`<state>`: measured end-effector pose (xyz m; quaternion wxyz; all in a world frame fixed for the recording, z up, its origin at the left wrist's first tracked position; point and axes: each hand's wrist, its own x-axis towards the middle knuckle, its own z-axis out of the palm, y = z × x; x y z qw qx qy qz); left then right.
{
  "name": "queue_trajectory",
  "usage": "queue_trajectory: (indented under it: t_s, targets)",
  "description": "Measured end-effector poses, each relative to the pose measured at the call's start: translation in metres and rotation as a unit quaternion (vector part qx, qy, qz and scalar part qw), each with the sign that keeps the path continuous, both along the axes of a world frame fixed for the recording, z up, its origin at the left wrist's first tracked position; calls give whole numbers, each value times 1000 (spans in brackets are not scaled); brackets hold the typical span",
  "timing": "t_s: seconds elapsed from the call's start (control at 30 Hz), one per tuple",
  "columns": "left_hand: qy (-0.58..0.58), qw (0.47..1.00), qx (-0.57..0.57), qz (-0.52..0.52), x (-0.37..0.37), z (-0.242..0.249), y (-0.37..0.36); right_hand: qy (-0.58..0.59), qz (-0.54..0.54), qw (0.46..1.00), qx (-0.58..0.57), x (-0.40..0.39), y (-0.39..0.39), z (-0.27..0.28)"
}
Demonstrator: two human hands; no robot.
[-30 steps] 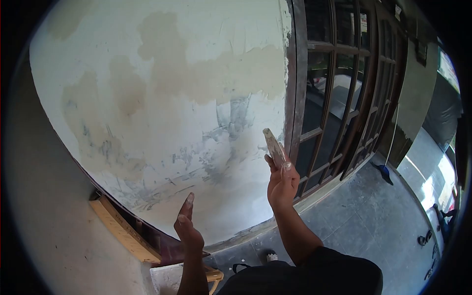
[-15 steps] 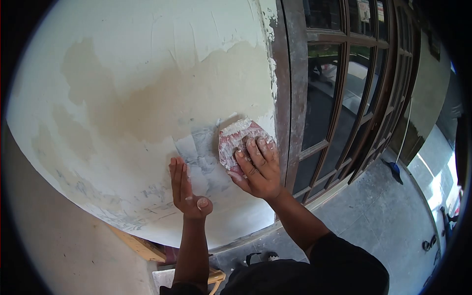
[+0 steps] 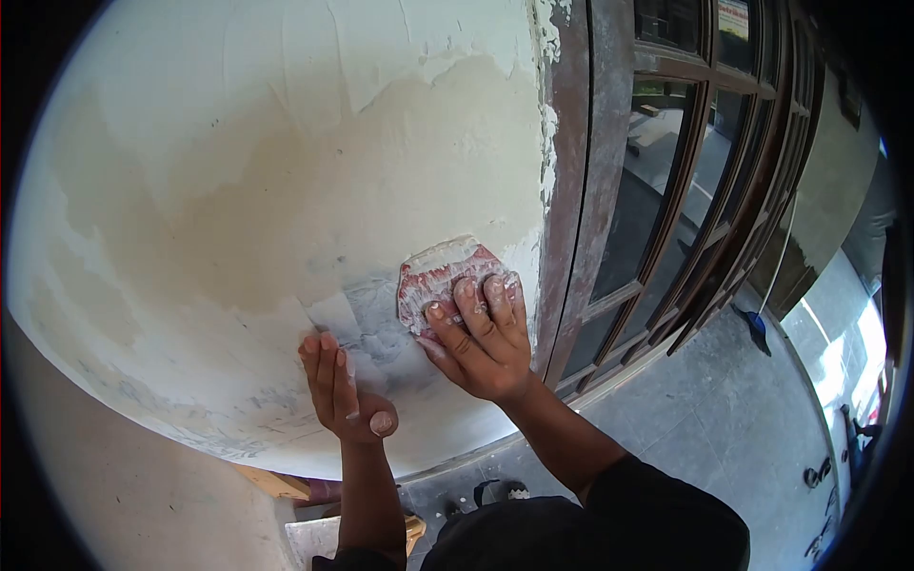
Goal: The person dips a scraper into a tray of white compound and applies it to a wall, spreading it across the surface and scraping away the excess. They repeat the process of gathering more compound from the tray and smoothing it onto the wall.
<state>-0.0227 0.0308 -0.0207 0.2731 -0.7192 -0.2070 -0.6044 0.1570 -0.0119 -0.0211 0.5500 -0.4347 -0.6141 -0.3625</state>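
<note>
Patchy wall [image 3: 286, 190] — right hand [image 3: 487, 344] holds a reddish scraper [image 3: 428, 284] against it.

The right hand [image 3: 486, 347] hides the lower right of the red spreader [image 3: 438, 278].

Red scraper [image 3: 438, 280]: looks flat against wall [image 3: 457, 152], white paste [image 3: 444, 255] smeared over its face, caked edge toward 12 o'clock. Wall: off-white, beige patch [image 3: 257, 209] at scraper's 10 o'clock, grey smears [image 3: 379, 309] at 8.
</note>
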Motion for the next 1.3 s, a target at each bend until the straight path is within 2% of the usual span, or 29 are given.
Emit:
queue_trajectory:
  t_s: [0.27, 0.43, 0.5, 0.63, 0.87, 0.97, 1.1, 1.23, 1.3]
  targets:
    - [-4, 1000, 8, 11, 2, 0, 0, -11, 10, 999, -46, 3, -11, -17]
    - [-8, 1000, 19, 3, 3, 1, 2, -53, 50, 997, -26, 9, -20, -26]
    - [-9, 1000, 16, 3, 3, 2, 1, -52, 46, 997, 25, 10, -14, -15]
    - [-7, 1000, 4, 15, 3, 0, -1, -30, 1, 1000, 2, 11, 0, 9]
    - [-5, 1000, 7, 13, 3, 1, 0, -79, 19, 997, -15, 19, -15, -29]
    - [-4, 1000, 6, 11, 4, 1, 0, -80, 21, 996, 21, 16, -14, -8]
    - [-7, 1000, 5, 19, 4, 1, -1, -84, -14, 996, 5, 18, -1, 7]
    - [-8, 1000, -2, 15, 4, -1, -1, -49, 6, 998, -37, 15, -13, -17]
    - [-10, 1000, 4, 11, 4, 0, 1, -61, 9, 998, 0, 14, -13, -14]
